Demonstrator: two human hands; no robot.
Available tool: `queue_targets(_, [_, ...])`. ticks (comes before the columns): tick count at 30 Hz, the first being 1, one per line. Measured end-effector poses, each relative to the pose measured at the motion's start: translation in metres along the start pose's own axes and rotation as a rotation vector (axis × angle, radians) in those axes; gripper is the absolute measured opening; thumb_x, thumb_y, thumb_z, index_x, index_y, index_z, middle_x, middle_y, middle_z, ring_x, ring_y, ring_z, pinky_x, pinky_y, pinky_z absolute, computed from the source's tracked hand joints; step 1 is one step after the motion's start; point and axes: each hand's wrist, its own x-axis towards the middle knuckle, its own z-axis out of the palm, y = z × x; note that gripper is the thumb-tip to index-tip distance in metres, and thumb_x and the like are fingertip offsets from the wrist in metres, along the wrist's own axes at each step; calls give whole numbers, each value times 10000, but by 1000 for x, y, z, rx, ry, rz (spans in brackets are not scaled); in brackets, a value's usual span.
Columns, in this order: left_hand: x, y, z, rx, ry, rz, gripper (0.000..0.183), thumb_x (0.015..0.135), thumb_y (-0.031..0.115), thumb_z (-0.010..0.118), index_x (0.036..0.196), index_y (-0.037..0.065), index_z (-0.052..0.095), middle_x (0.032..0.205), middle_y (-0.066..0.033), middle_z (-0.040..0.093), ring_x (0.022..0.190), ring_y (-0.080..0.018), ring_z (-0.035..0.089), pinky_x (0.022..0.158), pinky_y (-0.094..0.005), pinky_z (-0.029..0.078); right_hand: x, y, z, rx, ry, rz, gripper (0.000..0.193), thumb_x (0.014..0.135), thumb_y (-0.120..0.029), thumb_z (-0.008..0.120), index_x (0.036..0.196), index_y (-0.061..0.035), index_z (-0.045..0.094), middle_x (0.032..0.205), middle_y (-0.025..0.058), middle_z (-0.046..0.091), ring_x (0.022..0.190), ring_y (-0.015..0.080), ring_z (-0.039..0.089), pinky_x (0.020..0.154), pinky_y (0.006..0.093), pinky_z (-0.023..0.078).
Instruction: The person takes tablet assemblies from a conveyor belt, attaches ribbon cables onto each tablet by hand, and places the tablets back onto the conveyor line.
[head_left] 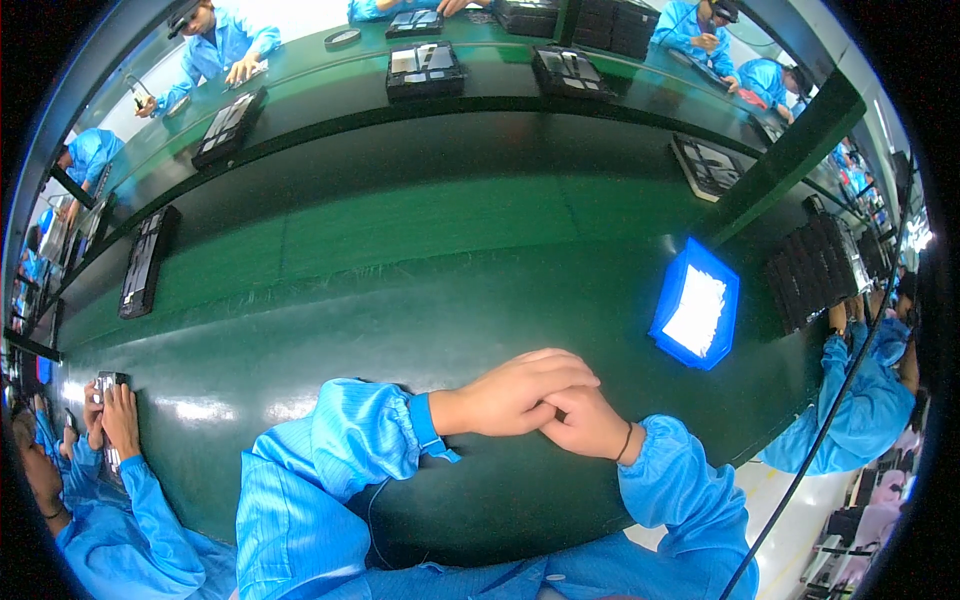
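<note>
My left hand (515,392) and my right hand (592,424) are clasped together above the near part of the green table (480,310). The left lies on top, its fingers pressed together and folded over the right. Most of the right hand's fingers are hidden beneath it. No tool or part shows between them. A blue band (426,425) circles my left wrist, and a thin dark cord (627,443) circles the right one. Nearest to my hands, to the right and farther off, stands a blue bin (657,328) holding many small white pieces.
Black trays with flat parts lie at the far left (150,262), on the raised shelf (425,70) and at the far right (708,165). Black trays (815,265) are stacked by a green post (790,150). Co-workers in blue sit around; one at left holds a small device (110,381).
</note>
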Motion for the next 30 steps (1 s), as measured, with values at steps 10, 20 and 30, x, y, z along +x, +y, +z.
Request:
queue_targets(10, [-1, -1, 0, 4, 8, 8, 546, 742, 43, 571, 1286, 33, 527, 1278, -156, 553, 1248, -352, 475, 1063, -457, 372, 0, 1, 1, 6, -8, 11, 112, 774, -84, 635, 866, -20, 639, 844, 151, 648, 800, 314, 623, 706, 401, 482])
queue_targets(20, [-1, 0, 0, 3, 7, 1, 528, 749, 45, 569, 1276, 31, 534, 1266, -158, 557, 1242, -353, 478, 1060, -457, 371, 1, -3, -1, 5, -20, 19, 167, 775, -78, 637, 932, -26, 656, 889, 150, 663, 848, 316, 633, 741, 398, 491])
queue_targets(30, [-2, -1, -1, 2, 10, 6, 521, 755, 39, 567, 1274, 28, 533, 1268, -162, 556, 1239, -354, 480, 1059, -457, 372, 2, -4, -2, -11, -31, 23, 192, 783, -85, 642, 965, -26, 659, 911, 150, 670, 871, 319, 638, 753, 401, 496])
